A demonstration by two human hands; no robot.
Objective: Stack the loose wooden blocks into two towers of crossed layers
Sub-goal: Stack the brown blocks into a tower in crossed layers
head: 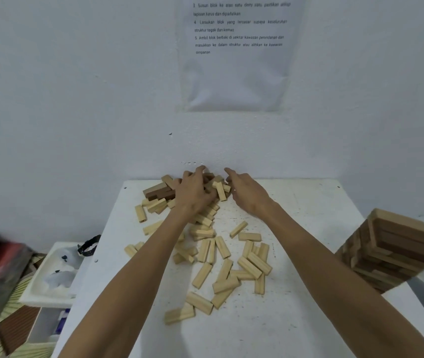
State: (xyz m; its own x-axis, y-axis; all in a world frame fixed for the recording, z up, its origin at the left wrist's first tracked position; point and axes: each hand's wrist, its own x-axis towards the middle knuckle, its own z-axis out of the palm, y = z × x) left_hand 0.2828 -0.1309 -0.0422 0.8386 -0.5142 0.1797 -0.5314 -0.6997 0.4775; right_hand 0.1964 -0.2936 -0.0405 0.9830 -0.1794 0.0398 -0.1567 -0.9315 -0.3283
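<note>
At the surface's far edge, the left hand curls around heaped blocks, the right hand spread beside it, likely gathering them; one tower stands at right.

The table is white, peppered with small dark flecks. The loose blocks on it are pale yellowish wood with fine lengthwise lines. In the far heap a few dark blocks are chocolate brown, beside one tan block. The tower at the right edge is banded in pale and dark brown layers, its top striped brown with a light border. The wall is plain bluish white. The paper sheet on it is white with black print. Left of the table, a white tray carries dark smudges, a strap is black, and the mat is striped cream and green.
</note>
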